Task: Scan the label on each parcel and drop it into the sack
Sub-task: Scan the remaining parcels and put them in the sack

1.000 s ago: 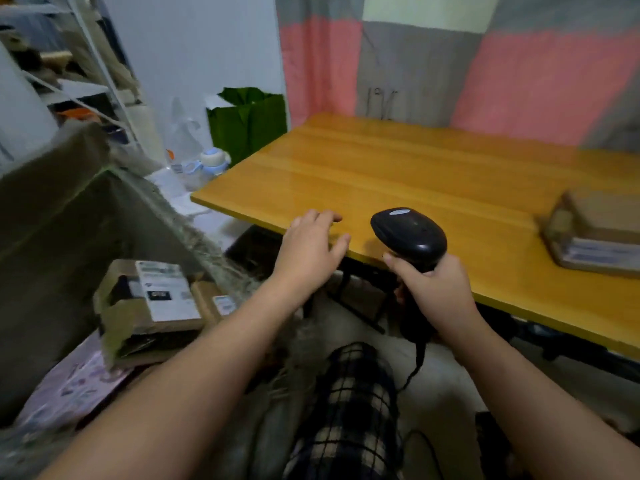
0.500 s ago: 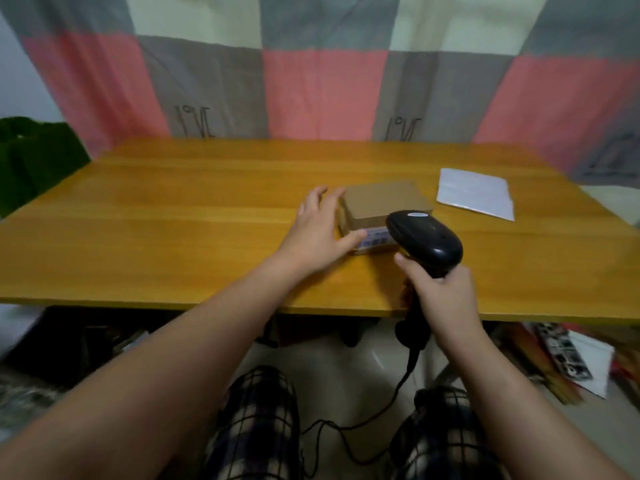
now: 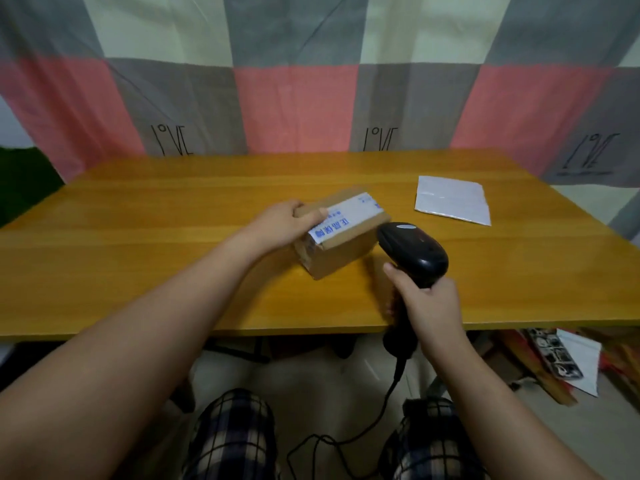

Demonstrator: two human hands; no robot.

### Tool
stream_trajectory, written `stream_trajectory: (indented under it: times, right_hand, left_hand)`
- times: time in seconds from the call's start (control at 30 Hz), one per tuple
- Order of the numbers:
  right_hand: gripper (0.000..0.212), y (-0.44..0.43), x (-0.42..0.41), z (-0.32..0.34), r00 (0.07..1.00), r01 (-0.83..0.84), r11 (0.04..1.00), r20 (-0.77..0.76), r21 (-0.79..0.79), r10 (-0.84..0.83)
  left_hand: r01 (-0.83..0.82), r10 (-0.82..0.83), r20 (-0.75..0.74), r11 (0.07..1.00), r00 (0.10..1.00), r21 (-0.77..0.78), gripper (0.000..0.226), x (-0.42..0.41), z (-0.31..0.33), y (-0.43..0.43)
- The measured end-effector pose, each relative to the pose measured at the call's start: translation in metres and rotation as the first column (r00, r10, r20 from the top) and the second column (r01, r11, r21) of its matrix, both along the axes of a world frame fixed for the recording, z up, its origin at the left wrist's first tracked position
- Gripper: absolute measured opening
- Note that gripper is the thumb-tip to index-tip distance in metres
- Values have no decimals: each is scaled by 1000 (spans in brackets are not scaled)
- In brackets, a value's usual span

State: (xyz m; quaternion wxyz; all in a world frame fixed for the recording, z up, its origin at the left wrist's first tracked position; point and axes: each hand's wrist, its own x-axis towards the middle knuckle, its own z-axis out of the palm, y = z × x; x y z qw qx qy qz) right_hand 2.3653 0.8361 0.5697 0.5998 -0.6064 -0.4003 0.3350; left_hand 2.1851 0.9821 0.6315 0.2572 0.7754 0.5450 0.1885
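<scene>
A brown cardboard parcel point(image 3: 341, 247) with white tape printed in blue sits tilted on the wooden table point(image 3: 138, 237), near its middle. My left hand point(image 3: 284, 223) grips the parcel's left end, thumb on top. My right hand point(image 3: 427, 303) holds the handle of a black corded barcode scanner point(image 3: 412, 249), whose head points at the parcel's right side from a short distance. A flat white mailer point(image 3: 452, 204) lies on the table to the right. The sack is out of view.
A patchwork curtain of pink, grey and cream hangs behind the table. A green bag point(image 3: 24, 181) shows at the far left. Papers and packets point(image 3: 568, 358) lie on the floor under the table's right end. The scanner cable point(image 3: 346, 441) trails down between my knees.
My view swung right from the sack to the table. My left hand reached the parcel, gripped it and turned it so the taped face is up. The scanner moved close to it.
</scene>
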Motion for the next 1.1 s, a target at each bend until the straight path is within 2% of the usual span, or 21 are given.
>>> stream_trajectory:
  times: [0.07,0.1,0.17,0.23,0.3,0.4,0.43,0.47,0.53,0.6,0.67,0.73,0.8,0.87,0.9,0.97,1.03,1.1]
  right_hand:
    - [19,5,-4,-1,1000,0,1000,23,-8,0]
    - [17,6,-5,-1,1000,-1,1000,26,-9,1]
    - [14,8,-7,-1,1000,-2,1000,25,-3,2]
    - [13,7,-9,-1,1000,-5,1000,26,-2,5]
    - [14,5,-11,0,1000,-11,1000,21,-1,11]
    - [16,2,-12,1,999,-37,999,14,-3,37]
    - [16,1,-13,2,999,-49,999,15,-6,49]
    - [16,1,-14,2,998,-57,998,18,-10,57]
    - [14,-1,-18,4,997,-65,998,39,-10,66]
    - [12,-1,-20,5,996,-59,998,68,-6,59]
    - [12,0,-25,6,995,-56,998,80,-9,56]
    - [12,0,-28,6,995,-54,999,84,-6,55]
    - [13,0,-29,7,996,-42,999,84,-2,42]
    - [15,-1,-29,6,997,-30,999,75,-9,31]
    - [15,-2,-29,5,998,-27,1000,65,-13,27]
    - [15,-3,-27,5,999,-27,1000,47,-12,27]
    - [15,-5,-25,5,998,-36,999,45,-7,37]
    - [15,-6,-24,7,998,-44,999,53,2,44]
  left_hand:
    - [-43,37,33,976,999,214,53,-6,-2,-7]
    - [-22,13,37,964,999,265,52,-7,-3,-11]
    - [50,-25,-103,966,994,253,58,-4,-5,-17]
    - [33,12,-226,981,974,194,63,-1,-7,-19]
    - [-40,55,-113,990,992,136,58,-2,-7,-19]
    - [-62,83,254,994,964,-88,52,-13,-9,-20]
    - [-57,100,323,989,941,-139,55,-17,-11,-22]
    - [-68,118,330,985,937,-159,58,-20,-13,-25]
    - [-142,162,225,985,961,-101,57,-29,-21,-25]
    - [-219,211,95,972,973,90,49,-36,-27,-23]
    - [-192,180,69,950,981,246,43,-41,-29,-25]
    - [-125,133,-11,954,991,273,48,-37,-29,-31]
    - [-85,120,-140,968,983,235,70,-29,-26,-37]
    - [-86,121,-167,975,978,207,80,-24,-26,-36]
    - [-104,125,-114,979,986,177,78,-23,-25,-34]
    - [-126,120,128,991,984,39,65,-26,-21,-35]
    - [-98,135,365,988,921,-118,51,-31,-17,-40]
    - [-79,122,401,989,908,-122,47,-38,-17,-43]
